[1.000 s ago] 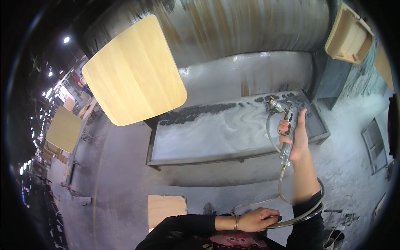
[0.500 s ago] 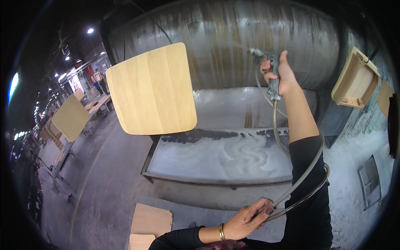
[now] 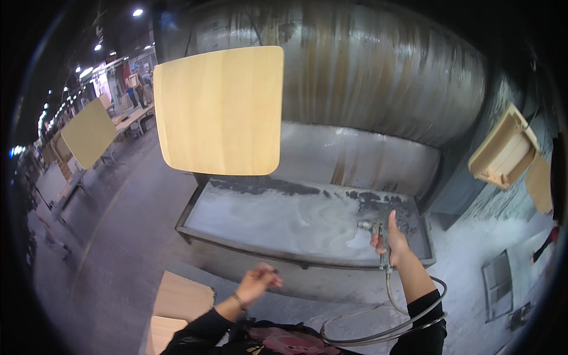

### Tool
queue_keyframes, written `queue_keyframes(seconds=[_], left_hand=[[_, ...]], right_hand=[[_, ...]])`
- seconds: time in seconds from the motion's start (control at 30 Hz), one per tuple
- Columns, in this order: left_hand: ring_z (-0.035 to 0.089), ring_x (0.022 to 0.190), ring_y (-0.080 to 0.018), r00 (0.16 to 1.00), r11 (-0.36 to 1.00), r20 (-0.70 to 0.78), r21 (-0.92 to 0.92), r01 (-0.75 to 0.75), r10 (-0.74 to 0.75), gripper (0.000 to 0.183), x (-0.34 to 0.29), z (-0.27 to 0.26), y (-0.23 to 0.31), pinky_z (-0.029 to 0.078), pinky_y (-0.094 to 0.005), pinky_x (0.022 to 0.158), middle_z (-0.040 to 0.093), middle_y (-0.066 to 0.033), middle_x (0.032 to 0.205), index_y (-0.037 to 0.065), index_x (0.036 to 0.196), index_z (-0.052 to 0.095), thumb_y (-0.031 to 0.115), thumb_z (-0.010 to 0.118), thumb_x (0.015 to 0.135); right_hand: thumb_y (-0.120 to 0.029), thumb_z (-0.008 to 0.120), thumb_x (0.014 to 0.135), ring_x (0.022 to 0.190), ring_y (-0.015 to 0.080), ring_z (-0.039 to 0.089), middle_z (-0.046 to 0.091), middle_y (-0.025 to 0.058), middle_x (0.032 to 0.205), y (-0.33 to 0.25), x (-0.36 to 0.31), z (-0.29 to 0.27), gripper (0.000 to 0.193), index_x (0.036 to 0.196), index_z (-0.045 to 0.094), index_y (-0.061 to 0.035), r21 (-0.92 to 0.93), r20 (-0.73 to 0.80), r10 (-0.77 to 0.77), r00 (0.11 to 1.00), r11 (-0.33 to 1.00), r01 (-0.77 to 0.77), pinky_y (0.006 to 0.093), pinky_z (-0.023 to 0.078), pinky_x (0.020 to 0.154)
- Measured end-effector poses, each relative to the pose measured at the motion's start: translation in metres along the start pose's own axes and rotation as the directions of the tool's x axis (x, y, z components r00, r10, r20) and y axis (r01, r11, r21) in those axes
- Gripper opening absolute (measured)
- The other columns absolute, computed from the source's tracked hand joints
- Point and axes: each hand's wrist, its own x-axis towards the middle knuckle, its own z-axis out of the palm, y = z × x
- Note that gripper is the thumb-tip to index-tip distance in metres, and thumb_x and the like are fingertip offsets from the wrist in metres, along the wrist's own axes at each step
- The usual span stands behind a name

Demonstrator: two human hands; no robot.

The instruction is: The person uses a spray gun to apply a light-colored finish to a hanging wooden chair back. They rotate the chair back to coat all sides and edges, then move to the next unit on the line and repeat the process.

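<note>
My right hand [image 3: 400,244] is closed round the handle of a metal spray gun [image 3: 383,253], its thumb pointing up and the gun's nozzle facing left. A thin clear hose [image 3: 417,320] runs from the bottom of the handle and loops past my right sleeve. My left hand [image 3: 255,285], slightly blurred, is in the lower middle with loosely bent fingers and nothing visible in them. A pale wooden panel [image 3: 220,112] with rounded corners hangs upright at upper left, beyond my left hand and apart from both hands.
A shallow metal trough [image 3: 266,222] holding whitish liquid lies ahead, below a stained curved metal wall [image 3: 384,77]. Wooden boards [image 3: 183,296] lie at lower left. Another panel [image 3: 89,133] stands farther left. A wooden frame-like piece [image 3: 506,148] hangs at right. People stand in the far background.
My right hand has lowered the spray gun from before the metal wall to over the trough's right end. My left hand has let go of the hose and moved left. The hanging panel has turned slightly.
</note>
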Motion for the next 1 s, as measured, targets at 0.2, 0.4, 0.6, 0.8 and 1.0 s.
queue_keyframes(seconds=[0.2,0.4,0.6,0.8,1.0], left_hand=[[0.070,0.088,-0.0187,0.905,0.930,-0.214,0.073,-0.359,0.367,0.004,0.012,-0.095,0.095,0.058,-0.0341,0.085,0.068,-0.0076,0.093,0.004,0.103,0.057,0.001,0.059,0.100],[0.068,0.085,-0.0139,0.770,0.825,-0.298,0.159,-0.543,0.564,0.009,0.008,-0.201,0.149,0.054,-0.0285,0.083,0.066,-0.0038,0.091,0.005,0.100,0.057,0.004,0.066,0.099],[0.067,0.083,-0.0133,0.732,0.815,-0.364,0.195,-0.545,0.576,0.012,-0.001,-0.318,0.175,0.053,-0.0278,0.080,0.065,-0.0036,0.091,0.004,0.100,0.056,0.006,0.068,0.099],[0.070,0.084,-0.0163,0.827,0.862,-0.260,0.048,-0.504,0.498,0.012,0.026,-0.417,0.119,0.055,-0.0302,0.080,0.072,-0.0082,0.093,-0.001,0.108,0.063,0.009,0.062,0.101],[0.075,0.088,-0.0302,0.872,0.819,-0.469,0.442,0.366,-0.136,0.047,-0.007,-0.538,-0.117,0.057,-0.0408,0.083,0.077,-0.0190,0.099,-0.003,0.114,0.070,0.040,0.067,0.094]], right_hand=[[-0.082,0.043,0.094,0.057,0.0103,0.058,0.059,0.0025,0.068,-0.060,-0.069,0.050,0.073,0.093,0.058,-0.0110,-0.081,-0.196,-0.441,0.876,0.897,0.434,0.0226,0.032,0.041],[-0.069,0.042,0.104,0.057,0.0100,0.056,0.060,0.0052,0.071,-0.082,-0.151,0.160,0.066,0.089,0.056,-0.0065,-0.308,-0.353,-0.838,0.417,0.525,0.794,0.0218,0.030,0.039],[-0.068,0.041,0.105,0.057,0.0075,0.053,0.061,0.0045,0.070,-0.113,-0.196,0.286,0.073,0.103,0.064,0.0015,-0.550,-0.057,-0.986,0.158,0.163,0.819,0.0222,0.030,0.042],[-0.072,0.062,0.090,0.057,0.0108,0.057,0.065,0.0066,0.074,-0.124,-0.210,0.458,0.090,0.130,0.066,0.0079,-0.327,0.701,-0.662,-0.264,-0.628,0.706,0.0224,0.040,0.050],[-0.064,0.080,0.077,0.051,0.0163,0.059,0.061,-0.0002,0.063,-0.053,-0.209,0.523,0.079,0.131,0.072,-0.0060,-0.109,0.990,-0.139,0.006,-0.748,0.655,0.0314,0.046,0.045]])
